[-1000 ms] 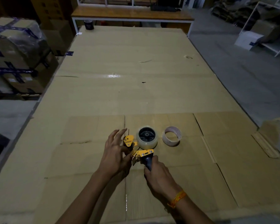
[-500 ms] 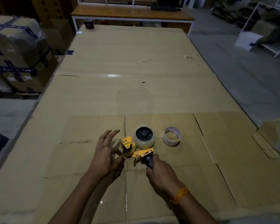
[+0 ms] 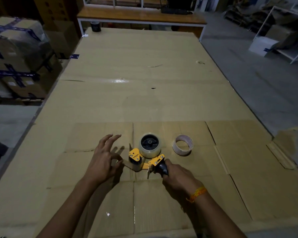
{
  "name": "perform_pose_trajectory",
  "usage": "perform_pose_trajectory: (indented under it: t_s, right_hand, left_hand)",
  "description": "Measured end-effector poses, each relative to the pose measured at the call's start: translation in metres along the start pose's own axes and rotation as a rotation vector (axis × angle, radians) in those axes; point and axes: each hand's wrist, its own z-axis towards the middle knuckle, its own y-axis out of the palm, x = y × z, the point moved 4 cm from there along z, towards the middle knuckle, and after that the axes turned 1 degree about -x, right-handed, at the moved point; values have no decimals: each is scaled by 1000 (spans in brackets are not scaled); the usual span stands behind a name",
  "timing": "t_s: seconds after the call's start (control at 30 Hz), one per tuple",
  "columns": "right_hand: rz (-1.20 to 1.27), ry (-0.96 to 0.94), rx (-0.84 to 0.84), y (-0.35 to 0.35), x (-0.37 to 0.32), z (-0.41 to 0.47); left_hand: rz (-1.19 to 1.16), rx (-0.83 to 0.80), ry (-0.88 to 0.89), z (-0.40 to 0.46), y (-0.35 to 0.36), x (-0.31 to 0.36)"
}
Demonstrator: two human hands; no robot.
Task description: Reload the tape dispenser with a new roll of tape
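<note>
A yellow tape dispenser [image 3: 145,161] lies on its side on the cardboard-covered table [image 3: 144,93]. A full clear tape roll [image 3: 150,146] sits on its black hub. My right hand [image 3: 178,179] is shut on the dispenser's dark handle. My left hand [image 3: 104,159] is just left of the dispenser's front roller; its thumb and forefinger pinch the loose tape end [image 3: 127,164] drawn out from the roller, and the other fingers are spread. An empty cardboard tape core [image 3: 182,146] lies to the right of the dispenser.
Flattened cardboard sheets cover the table. A dark roll [image 3: 95,26] stands at the far left corner. Wrapped boxes [image 3: 14,55] are stacked on the left, a wooden bench [image 3: 141,16] stands beyond the table, and white shelving [image 3: 282,35] is at the right.
My left hand has slid left away from the dispenser's front, drawing a short strip of tape out from the roller. My right hand has stayed on the handle.
</note>
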Motion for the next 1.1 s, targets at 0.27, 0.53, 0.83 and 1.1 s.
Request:
perform_pose_trajectory:
  t_s: [0.27, 0.53, 0.83, 1.1]
  right_hand:
    - [-90, -14, 4, -1, 3, 12]
    - [-139, -30, 59, 5, 4, 18]
    - [-163, -39, 51, 5, 5, 22]
    - [-162, -38, 70, 7, 6, 20]
  left_hand:
    - [68, -26, 57, 18, 0, -3]
    - [192, -26, 171, 57, 1, -6]
    - [384, -155, 429, 82, 7, -16]
    - [-39, -194, 236, 51, 7, -32]
